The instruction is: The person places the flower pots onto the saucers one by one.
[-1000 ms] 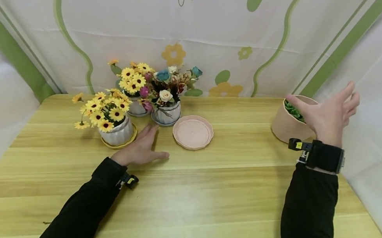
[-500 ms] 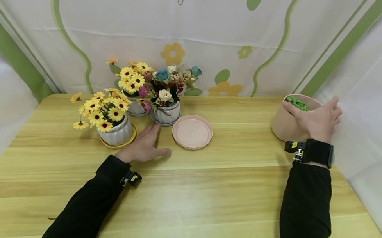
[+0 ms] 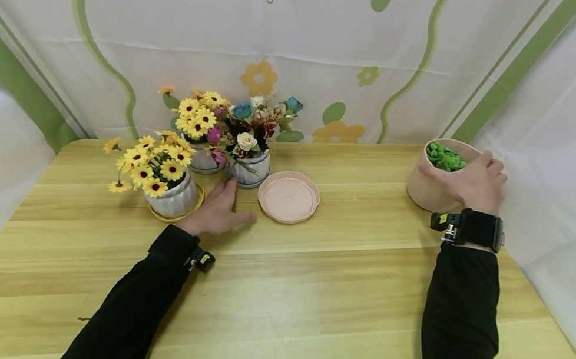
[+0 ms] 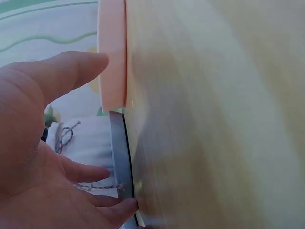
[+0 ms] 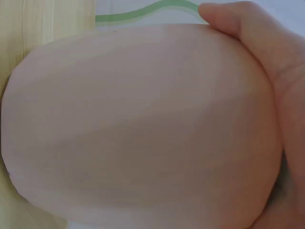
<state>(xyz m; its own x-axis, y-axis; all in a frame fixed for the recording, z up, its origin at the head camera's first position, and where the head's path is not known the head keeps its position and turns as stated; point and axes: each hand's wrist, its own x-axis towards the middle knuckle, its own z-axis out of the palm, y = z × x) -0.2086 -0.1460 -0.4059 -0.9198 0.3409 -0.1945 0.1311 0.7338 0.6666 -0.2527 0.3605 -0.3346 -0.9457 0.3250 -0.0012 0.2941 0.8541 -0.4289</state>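
At the right, a pale pink plant pot (image 3: 428,189) with a green succulent (image 3: 445,156) inside stands on the table. My right hand (image 3: 476,186) grips the pot near its rim, thumb on the near left and fingers over the right side. Its plain wall fills the right wrist view. My left hand (image 3: 216,213) lies with fingers extended, close to a white pot (image 3: 249,170) of mixed flowers; contact is unclear. Thumb pointing right, it lies just left of a shallow pink saucer (image 3: 288,198). The grey saucer (image 4: 119,148) under the white pot shows in the left wrist view.
A white pot (image 3: 174,198) of yellow daisies on a yellow saucer stands left of my left hand. Behind it is another white pot (image 3: 203,161) with yellow and magenta flowers. A patterned curtain (image 3: 204,22) hangs along the back edge of the wooden table (image 3: 305,306).
My right hand has come down and left from above the pink pot and taken hold of it. The succulent shows more fully now. The left hand has barely moved.
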